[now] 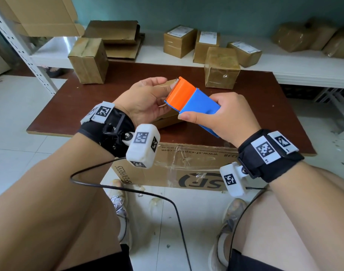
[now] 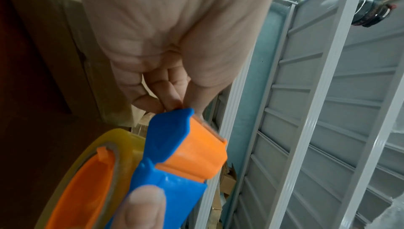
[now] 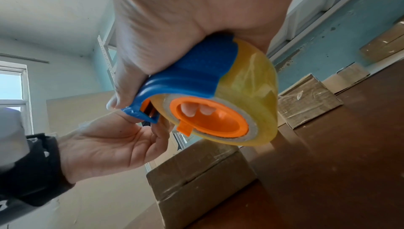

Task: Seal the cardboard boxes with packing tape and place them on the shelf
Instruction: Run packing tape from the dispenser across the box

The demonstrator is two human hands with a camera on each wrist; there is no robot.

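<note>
On the brown tabletop [image 1: 255, 98] we see two taped cardboard boxes, one at the far left [image 1: 88, 60] and one at the far right [image 1: 222, 68]. More boxes [image 1: 180, 41] sit on the white shelf [image 1: 304, 65] behind, and a flattened SF Express carton [image 1: 173, 167] leans against the tabletop's near edge. A further box [image 3: 196, 177] lies directly beneath our hands, largely hidden by them. Our right hand [image 1: 227, 118] wraps its fingers around the blue body of the tape dispenser [image 1: 190, 100], fingertips poking into the orange core of the yellowish tape roll [image 3: 247, 98]. Our left hand [image 1: 145, 100] pinches narrowly at the dispenser's orange cutter end; we cannot tell whether a tape end is between its fingers.
</note>
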